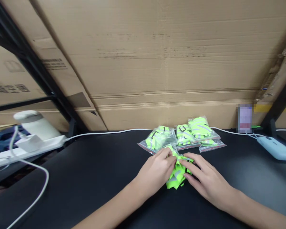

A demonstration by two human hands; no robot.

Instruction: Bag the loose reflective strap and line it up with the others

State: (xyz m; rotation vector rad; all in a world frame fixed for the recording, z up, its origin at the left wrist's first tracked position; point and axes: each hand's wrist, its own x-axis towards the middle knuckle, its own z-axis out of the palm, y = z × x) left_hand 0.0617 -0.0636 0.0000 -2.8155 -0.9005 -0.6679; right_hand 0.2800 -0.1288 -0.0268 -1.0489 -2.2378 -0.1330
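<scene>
A crumpled bundle of neon yellow-green reflective straps (177,178) with grey stripes and black parts lies on the black tabletop, in the middle of the head view. My left hand (157,168) is closed on its upper left side, with thumb and fingers bunched together. From the right, my right hand (205,178) touches the bundle with its fingers stretched and spread. Just behind the hands lies a clear zip bag (168,138) holding similar neon material. Next to it on the right are more filled bags (200,128), partly stacked. The fingers hide part of the bundle.
Cardboard (166,63) stands behind the black table (97,178). On the left is a white power strip (50,143) with a looping cable (46,181) and a pale bottle-shaped object (40,125). A light blue device (275,148) and a pixelated upright item (245,118) sit at right.
</scene>
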